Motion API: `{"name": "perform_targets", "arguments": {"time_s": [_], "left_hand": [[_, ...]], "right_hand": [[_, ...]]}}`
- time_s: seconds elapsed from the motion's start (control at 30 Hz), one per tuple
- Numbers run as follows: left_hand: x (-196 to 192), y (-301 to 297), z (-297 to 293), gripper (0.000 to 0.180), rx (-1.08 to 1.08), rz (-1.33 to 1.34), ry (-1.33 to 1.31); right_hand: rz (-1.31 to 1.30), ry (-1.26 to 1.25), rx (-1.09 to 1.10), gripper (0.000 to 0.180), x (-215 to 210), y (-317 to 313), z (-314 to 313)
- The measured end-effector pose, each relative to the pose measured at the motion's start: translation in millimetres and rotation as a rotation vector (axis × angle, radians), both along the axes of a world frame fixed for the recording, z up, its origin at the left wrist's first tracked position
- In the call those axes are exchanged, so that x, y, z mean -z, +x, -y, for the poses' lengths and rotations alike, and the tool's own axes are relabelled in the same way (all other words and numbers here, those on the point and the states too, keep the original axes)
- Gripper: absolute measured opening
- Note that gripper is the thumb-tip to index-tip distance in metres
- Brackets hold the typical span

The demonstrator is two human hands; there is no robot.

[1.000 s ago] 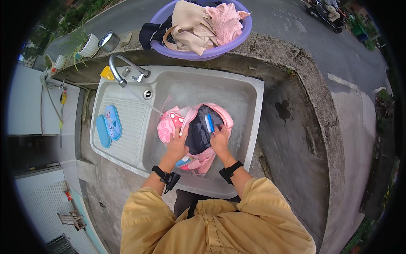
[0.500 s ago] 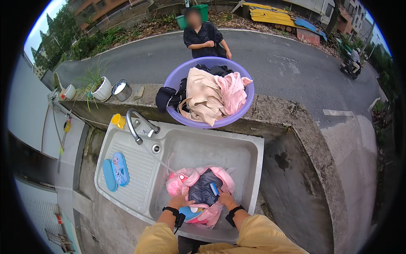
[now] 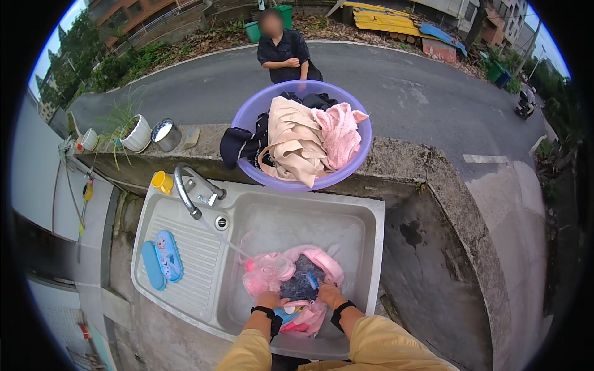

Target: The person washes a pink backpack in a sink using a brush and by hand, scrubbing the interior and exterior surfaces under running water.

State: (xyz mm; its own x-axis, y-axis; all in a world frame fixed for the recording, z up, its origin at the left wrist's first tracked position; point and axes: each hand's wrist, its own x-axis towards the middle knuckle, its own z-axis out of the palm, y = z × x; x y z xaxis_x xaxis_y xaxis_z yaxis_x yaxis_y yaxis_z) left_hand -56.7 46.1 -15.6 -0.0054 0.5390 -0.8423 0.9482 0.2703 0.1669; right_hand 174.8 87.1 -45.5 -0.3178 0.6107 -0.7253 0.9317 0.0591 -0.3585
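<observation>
A pink bag (image 3: 327,263), apparently a backpack, lies in the sink basin with its dark grey lining (image 3: 302,278) turned up. My left hand (image 3: 270,300) grips the near left edge of its opening. At the right side of the lining, my right hand (image 3: 331,295) is closed on a small blue and white scrub brush (image 3: 313,282), which is smeared by motion. Water runs from the curved tap (image 3: 185,191) onto the bag's left part, which is splashed and blurred. Blue and bright pink patches of the bag show between my wrists.
A purple tub (image 3: 365,145) heaped with clothes stands on the concrete wall (image 3: 408,154) behind the sink (image 3: 378,247). A blue pencil case (image 3: 167,256) lies on the ribbed drainboard, a yellow cup (image 3: 162,182) by the tap. A person (image 3: 288,55) stands beyond the tub; a scooter rider (image 3: 526,104) is on the road.
The brush and my right hand have moved slightly down over the lining. Water now spreads over the bag's left part. The person has lowered one arm toward the tub; the scooter is farther away.
</observation>
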Motion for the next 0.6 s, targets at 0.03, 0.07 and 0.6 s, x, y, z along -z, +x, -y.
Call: {"name": "perform_targets", "arguments": {"time_s": [0.03, 0.07, 0.6], "left_hand": [[-1, 5, -3, 0.071, 0.008, -0.009, 0.005], [4, 0, 0, 0.071, -0.005, -0.018, 0.009], [-115, 26, -4, 0.065, -0.546, 0.323, 0.407]], "right_hand": [[0.009, 0.003, 0.007, 0.039, 2, 8, 1], [-0.062, 0.204, -0.037, 0.041, -1, 11, 3], [-0.789, 0.762, 0.705, 0.039, -117, 18, -7]]}}
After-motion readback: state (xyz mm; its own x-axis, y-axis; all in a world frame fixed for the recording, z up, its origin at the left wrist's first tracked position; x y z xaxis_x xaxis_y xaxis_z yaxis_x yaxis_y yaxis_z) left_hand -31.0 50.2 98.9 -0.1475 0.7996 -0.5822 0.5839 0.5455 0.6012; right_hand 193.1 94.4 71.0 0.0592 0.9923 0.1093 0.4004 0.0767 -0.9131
